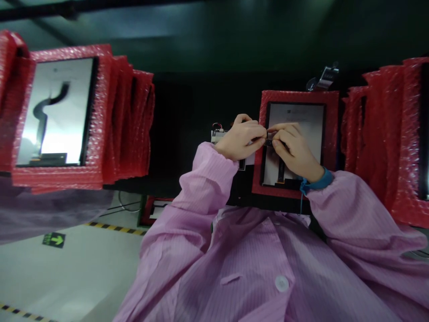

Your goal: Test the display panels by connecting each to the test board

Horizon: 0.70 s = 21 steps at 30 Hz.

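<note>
Panel [311,134] lies uncovered on red wrap [331,147], right of centre on bench [181,134]. Left hand [244,136] and right hand [295,145] pinch far end of cable [281,172], fingers narrow. Handling looks midway; whether anything is connected, cannot tell.

You wear a pink coat [251,264] with fine stripes and one round white button [282,283] on show. From that button, your left sleeve [204,188] lies toward eleven o'clock, loosely wrinkled; your right sleeve [362,219], equally full, toward two. A short pink slit or tab [231,279] (hard to say which) sits at nine o'clock. A blue band [322,180] circles your right wrist, its thin blue cord [300,203] hanging toward six o'clock.
</note>
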### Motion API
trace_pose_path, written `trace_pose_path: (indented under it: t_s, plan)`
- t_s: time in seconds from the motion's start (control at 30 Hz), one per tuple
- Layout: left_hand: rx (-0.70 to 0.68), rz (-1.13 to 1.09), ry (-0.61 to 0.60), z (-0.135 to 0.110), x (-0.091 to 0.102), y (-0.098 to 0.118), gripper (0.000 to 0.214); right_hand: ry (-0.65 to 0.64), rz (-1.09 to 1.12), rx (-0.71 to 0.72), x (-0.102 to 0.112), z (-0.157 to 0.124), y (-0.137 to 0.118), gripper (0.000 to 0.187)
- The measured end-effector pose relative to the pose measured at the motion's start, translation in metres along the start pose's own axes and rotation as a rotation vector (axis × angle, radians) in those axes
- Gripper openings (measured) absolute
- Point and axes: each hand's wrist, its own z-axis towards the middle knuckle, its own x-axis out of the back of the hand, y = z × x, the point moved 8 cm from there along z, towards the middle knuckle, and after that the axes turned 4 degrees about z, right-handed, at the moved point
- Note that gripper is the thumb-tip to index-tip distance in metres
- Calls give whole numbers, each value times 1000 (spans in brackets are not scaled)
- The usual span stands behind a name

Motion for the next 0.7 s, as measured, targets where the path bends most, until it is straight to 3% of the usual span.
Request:
trace_pose_path:
  t_s: [0.37, 0.7]
  plan:
    - [21, -11, -34, -2, -1, -6, 23, -25, 24, 8, 0, 0, 1, 21]
    - [56, -18, 48, -1, 2, -7, 21, 8, 20, 19, 1, -2, 1, 24]
